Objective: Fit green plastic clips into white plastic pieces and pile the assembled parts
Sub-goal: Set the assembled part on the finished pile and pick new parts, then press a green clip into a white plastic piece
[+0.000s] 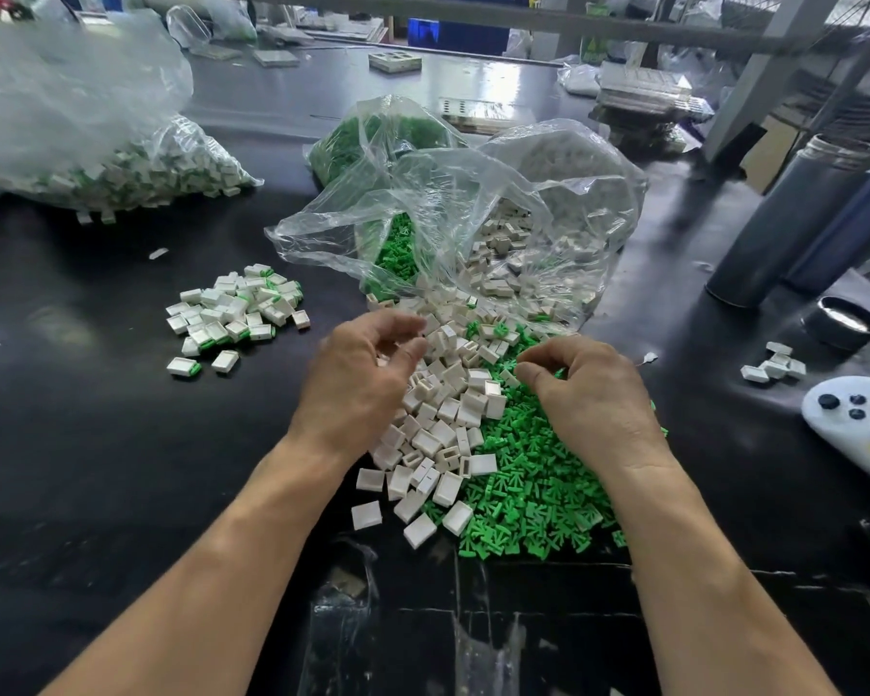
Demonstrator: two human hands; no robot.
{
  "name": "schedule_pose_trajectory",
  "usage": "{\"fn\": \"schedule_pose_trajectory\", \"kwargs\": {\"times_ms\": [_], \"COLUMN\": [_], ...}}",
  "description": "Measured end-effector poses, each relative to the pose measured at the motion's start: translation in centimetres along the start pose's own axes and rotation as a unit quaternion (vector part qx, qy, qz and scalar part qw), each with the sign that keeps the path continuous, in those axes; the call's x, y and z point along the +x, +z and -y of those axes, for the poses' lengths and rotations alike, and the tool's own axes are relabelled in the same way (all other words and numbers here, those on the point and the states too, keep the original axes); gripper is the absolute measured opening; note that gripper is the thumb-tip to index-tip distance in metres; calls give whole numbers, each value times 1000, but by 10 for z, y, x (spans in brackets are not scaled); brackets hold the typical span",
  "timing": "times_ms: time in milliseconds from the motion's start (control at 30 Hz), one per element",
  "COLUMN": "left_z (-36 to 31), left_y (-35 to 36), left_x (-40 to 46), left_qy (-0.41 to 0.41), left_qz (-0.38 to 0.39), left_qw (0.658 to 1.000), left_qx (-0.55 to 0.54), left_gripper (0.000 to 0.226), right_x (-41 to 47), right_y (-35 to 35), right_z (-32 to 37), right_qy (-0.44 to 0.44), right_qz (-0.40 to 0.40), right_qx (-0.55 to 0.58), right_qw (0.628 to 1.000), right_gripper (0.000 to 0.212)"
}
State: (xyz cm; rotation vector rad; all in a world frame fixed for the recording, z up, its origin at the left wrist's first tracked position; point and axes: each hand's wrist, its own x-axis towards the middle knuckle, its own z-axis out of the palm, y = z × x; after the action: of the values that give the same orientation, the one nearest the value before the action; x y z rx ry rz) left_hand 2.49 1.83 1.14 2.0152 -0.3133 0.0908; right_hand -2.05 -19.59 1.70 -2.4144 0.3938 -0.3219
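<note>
Reaching into the heap before them, the person works over a dark worktop point(96, 469), seen from the head camera, the only view.

The left hand point(367, 374) hangs over the white pieces point(438, 424), fingers loosely curled and thumb near the fingertips. A bit of white shows under the palm, but I cannot tell whether it is held or just lying beneath. The right hand point(588, 389) sits over the green clips point(538, 489), fingertips bent down and drawn together at the edge where green meets white. It may be pinching a clip, but the fingers hide it, so I cannot say.

White and green lie side by side in one spill, white to the left, green to the right, both pouring from an open clear bag point(473, 213) behind. Finished parts, white with green showing, form a small pile point(237, 313) to the left, well apart from the hands. A fuller bag of assembled parts point(121, 168) lies further back on the left. A few more white pieces sit at the far right near a white controller point(855, 419).

This looks like the picking step: each hand fetching its half. Next, I judge, the two must be brought together, the clip lined up with the opening in the white piece and pushed home, then dropped on the left pile.
</note>
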Motion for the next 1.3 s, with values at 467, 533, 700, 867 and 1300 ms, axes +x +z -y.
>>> {"fn": "schedule_pose_trajectory", "kwargs": {"times_ms": [467,533,700,867,1300], "left_z": [2,2,1,-2,-11], "left_y": [3,4,3,4,3], "left_x": [-3,-4,-7,-6,-4], "left_qy": [-11,4,2,3,-68], "left_qz": [39,24,7,-12,51], "left_qw": [983,986,995,1000,937], "left_qx": [177,165,101,1,-338], "left_gripper": [13,13,12,6,33], "right_x": [1,1,-1,-2,-5], "right_y": [1,2,0,-2,-2], "right_z": [0,0,-1,2,7], "right_qy": [-12,-13,-11,-9,-21], "right_qz": [56,45,39,66,24], "right_qx": [-51,-44,-27,-45,-58], "right_qw": [997,998,999,997,998], "right_gripper": [14,8,4,7,3]}}
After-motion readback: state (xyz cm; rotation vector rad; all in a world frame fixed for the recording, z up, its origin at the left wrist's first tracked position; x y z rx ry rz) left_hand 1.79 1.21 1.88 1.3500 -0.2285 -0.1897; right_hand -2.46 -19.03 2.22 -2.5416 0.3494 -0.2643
